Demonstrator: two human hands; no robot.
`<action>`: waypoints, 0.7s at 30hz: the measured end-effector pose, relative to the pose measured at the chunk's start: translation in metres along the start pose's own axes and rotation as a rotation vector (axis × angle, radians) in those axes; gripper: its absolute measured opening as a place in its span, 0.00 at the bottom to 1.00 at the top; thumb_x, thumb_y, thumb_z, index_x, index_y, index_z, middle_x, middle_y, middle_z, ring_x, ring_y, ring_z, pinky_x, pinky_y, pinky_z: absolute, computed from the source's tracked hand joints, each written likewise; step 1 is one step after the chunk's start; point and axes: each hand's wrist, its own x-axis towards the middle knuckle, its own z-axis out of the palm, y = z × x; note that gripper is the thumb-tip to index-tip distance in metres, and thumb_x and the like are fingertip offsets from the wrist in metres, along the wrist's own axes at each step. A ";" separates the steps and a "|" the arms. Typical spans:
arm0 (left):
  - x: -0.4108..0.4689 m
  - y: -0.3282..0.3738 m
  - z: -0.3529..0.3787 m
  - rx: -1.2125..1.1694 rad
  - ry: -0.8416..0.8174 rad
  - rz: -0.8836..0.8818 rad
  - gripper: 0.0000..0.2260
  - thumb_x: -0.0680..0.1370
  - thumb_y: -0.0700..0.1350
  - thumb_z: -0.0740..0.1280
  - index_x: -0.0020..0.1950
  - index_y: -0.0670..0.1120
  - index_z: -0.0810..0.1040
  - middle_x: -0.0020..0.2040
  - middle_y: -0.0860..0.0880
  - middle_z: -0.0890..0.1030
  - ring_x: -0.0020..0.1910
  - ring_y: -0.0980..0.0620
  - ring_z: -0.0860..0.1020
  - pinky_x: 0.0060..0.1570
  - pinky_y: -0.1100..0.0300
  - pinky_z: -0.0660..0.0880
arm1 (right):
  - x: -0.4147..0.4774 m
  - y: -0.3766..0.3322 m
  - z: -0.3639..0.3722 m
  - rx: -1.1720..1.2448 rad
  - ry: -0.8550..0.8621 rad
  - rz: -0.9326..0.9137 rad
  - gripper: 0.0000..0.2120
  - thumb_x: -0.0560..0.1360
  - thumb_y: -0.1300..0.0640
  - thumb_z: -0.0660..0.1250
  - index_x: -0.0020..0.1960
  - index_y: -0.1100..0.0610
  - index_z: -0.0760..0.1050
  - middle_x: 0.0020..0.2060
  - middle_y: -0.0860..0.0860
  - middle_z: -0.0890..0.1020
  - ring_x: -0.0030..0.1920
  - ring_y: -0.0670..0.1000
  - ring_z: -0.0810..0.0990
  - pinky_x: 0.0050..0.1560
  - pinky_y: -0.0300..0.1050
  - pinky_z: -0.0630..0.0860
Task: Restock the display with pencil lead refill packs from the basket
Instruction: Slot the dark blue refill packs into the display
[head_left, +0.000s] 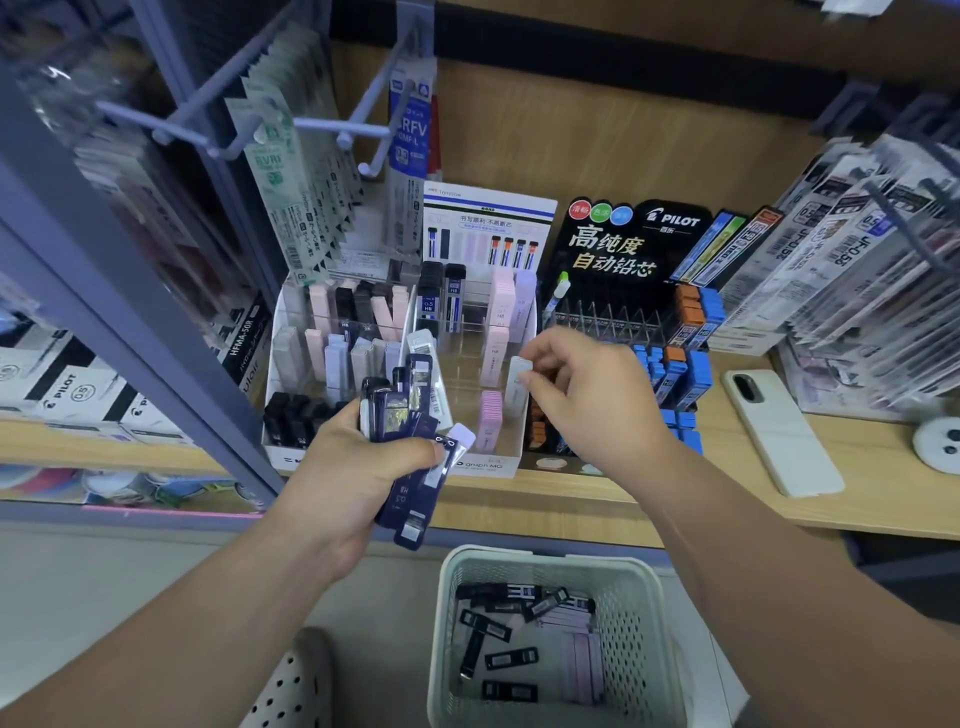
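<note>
My left hand (358, 467) grips a bundle of dark blue and white lead refill packs (408, 415) in front of the white display box (395, 364). My right hand (587, 395) pinches one white refill pack (518, 382) by its top, upright over the right-hand column of the display, next to pink packs (491, 415). The display's clear slots hold pink, black, white and lilac packs; several middle slots are bare. Below the shelf, a pale perforated basket (550, 566) holds several dark and pink refill packs (506, 657).
A black Pilot lead display (634, 244) with blue and orange packs stands to the right. A white phone (784, 431) lies on the wooden shelf (597, 499). Hooks with hanging refills (291, 171) jut out upper left; hanging packets crowd the right. A shoe (296, 680) shows below.
</note>
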 end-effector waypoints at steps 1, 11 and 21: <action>0.000 0.000 0.000 0.001 -0.002 0.001 0.14 0.69 0.30 0.73 0.49 0.45 0.79 0.39 0.46 0.83 0.35 0.47 0.80 0.35 0.56 0.76 | 0.000 0.000 0.001 -0.047 0.012 -0.025 0.06 0.74 0.57 0.72 0.49 0.49 0.81 0.38 0.40 0.80 0.34 0.39 0.75 0.42 0.43 0.78; 0.001 0.003 -0.002 -0.004 -0.012 0.023 0.14 0.69 0.30 0.73 0.50 0.44 0.80 0.42 0.44 0.85 0.37 0.46 0.81 0.34 0.57 0.77 | -0.009 0.011 0.027 -0.460 0.105 -0.238 0.02 0.68 0.60 0.75 0.39 0.53 0.84 0.44 0.49 0.76 0.44 0.55 0.69 0.40 0.50 0.73; -0.003 0.001 0.003 -0.023 -0.114 -0.018 0.18 0.61 0.35 0.75 0.48 0.47 0.80 0.41 0.44 0.84 0.37 0.46 0.81 0.37 0.55 0.77 | -0.008 -0.005 0.016 -0.265 0.163 -0.238 0.04 0.74 0.58 0.71 0.44 0.55 0.85 0.41 0.49 0.80 0.43 0.52 0.75 0.43 0.45 0.75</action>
